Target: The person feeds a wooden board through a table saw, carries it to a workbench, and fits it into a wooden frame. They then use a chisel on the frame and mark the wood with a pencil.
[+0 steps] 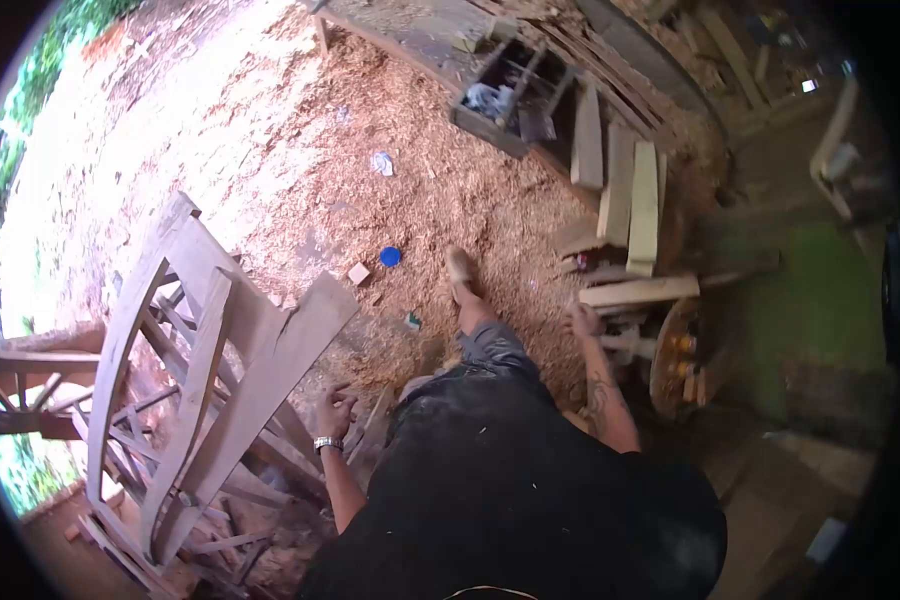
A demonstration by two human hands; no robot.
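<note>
One wooden frame [195, 395] stands at your left, one crate [488, 122] well ahead with three boards [617, 190] beside it. One plank [640, 292] lies by your right hand [582, 322]; whether its fingers pinch the end, you cannot tell. Your left hand [336, 418], near the frame, has loosely bent fingers. One blue disc [390, 256] and one block [358, 273] lie between.

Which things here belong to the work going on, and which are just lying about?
Probably part of the work:
broad board, near the left hand
short beam, close by the right hand

Probably just lying about:
blue disc
white scrap
small wood block
</note>
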